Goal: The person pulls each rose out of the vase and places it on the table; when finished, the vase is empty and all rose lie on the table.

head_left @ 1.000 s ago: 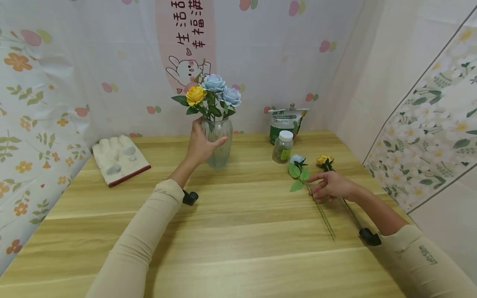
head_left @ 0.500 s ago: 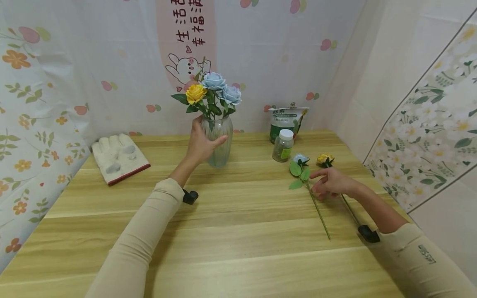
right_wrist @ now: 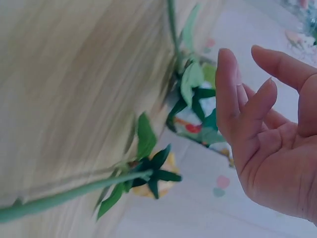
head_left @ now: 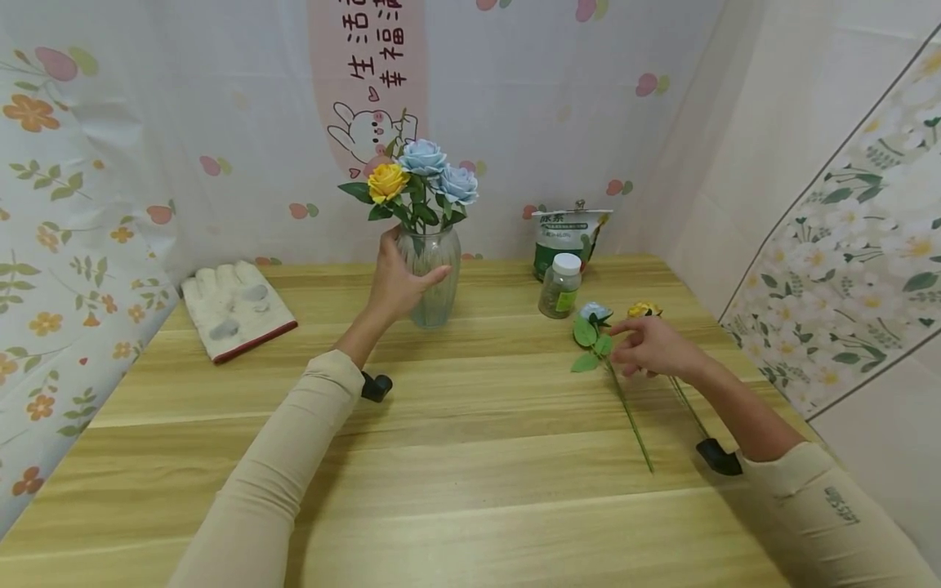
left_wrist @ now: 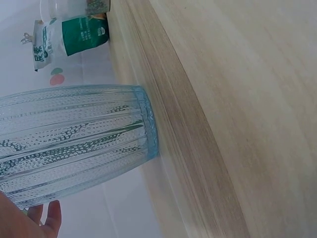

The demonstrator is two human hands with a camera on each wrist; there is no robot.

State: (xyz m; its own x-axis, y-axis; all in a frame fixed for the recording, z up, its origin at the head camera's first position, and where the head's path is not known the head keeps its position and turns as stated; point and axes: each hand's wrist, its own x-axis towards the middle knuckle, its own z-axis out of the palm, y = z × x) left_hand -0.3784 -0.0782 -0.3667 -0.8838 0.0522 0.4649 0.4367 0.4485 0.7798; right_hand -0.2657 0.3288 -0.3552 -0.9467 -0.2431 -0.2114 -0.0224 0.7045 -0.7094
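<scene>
In the head view my left hand point(head_left: 397, 282) holds the clear ribbed glass vase point(head_left: 435, 282) from its left side, thumb across the front. The vase stands upright with one yellow and two light blue artificial roses point(head_left: 422, 159) in it. The left wrist view shows the vase point(left_wrist: 79, 139) wall and base closely. On the table at right lie a blue rose point(head_left: 594, 312) and a yellow rose point(head_left: 644, 309). My right hand point(head_left: 657, 347) hovers over their stems, fingers loosely bent. In the right wrist view that hand point(right_wrist: 267, 144) holds nothing; the yellow rose's stem point(right_wrist: 74, 193) lies apart from it.
A small jar point(head_left: 560, 287) with a white lid stands behind the loose roses. Behind it is a green and white pouch point(head_left: 562, 241) with a clip on top. A white work glove point(head_left: 238, 312) lies at the left. Patterned cloth hangs behind and at the sides.
My right hand has come off the blue rose's stem and risen slightly. The blue rose has shifted a little and now lies still. The left hand stays on the vase.
</scene>
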